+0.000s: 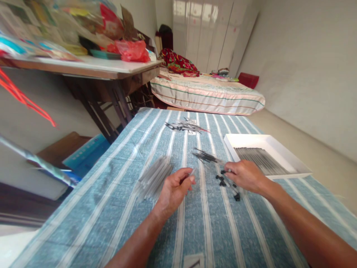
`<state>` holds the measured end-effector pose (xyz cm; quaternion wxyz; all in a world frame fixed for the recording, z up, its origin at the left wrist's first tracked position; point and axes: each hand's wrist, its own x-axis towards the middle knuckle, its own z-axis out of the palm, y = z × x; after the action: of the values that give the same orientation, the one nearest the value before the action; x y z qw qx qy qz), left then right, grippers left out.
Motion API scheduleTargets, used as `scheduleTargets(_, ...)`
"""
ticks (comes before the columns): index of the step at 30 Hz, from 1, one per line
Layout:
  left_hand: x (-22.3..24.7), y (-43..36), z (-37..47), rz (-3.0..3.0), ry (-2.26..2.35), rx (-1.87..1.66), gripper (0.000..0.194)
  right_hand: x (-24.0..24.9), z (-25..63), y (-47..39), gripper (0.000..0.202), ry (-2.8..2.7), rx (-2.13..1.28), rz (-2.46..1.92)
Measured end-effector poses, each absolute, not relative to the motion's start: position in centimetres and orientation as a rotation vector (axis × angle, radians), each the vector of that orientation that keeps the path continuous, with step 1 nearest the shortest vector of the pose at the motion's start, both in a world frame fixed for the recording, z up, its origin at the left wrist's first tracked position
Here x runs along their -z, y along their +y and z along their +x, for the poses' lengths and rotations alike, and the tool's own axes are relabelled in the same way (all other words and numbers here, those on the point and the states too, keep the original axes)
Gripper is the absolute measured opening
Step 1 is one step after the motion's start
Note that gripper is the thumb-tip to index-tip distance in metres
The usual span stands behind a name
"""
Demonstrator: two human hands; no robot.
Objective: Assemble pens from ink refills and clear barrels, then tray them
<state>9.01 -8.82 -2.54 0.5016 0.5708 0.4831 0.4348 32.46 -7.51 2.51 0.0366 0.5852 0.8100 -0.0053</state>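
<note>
My left hand [178, 184] is closed in a pinch around a thin pale tube [193, 171], just right of a pile of translucent grey tubes [156, 176] on the striped cloth. Over a small group of black caps [222, 181], my right hand [241, 174] has its fingers pressed together. What its fingertips hold is too small to name. A bundle of thin black rods [206, 155] lies beyond, between the hands. The white box [291, 154] beside my right hand contains a row of dark-tipped grey sticks [260, 160].
Loose dark thin pieces [185, 125] lie near the cloth's far edge. At the back left a side table [111, 69] carries a red plastic bag [134, 51]. A bed [206, 93] stands beyond the striped cloth [156, 234].
</note>
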Motion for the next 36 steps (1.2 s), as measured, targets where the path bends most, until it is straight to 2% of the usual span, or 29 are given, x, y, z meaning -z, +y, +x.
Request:
scheduleTargets(3,2.5,-8.9,9.1,1.382,1.156,-1.05,0.028,-0.9,32.8,-8.0,0.018,2.383,0.111,1.795)
scheduleTargets(9,2.0,-9.1,9.1,1.477,1.13,-0.984,0.045,0.6,32.1,-8.2,0.016,2.27,0.157,1.835)
scheduleTargets(29,3.4,-9.1,9.0,1.571,1.114,-0.861,0.039,1.9,30.9,-8.1,0.023,2.483,0.142,1.736)
scheduleTargets(32,3.2,-9.1,9.0,1.557,1.114,-0.85,0.039,2.2,30.9,-7.9,0.016,2.698,0.508,1.853)
scheduleTargets(36,2.9,-9.3,9.0,1.503,1.073,-0.835,0.038,2.3,30.0,-7.7,0.008,2.767,1.606,1.933)
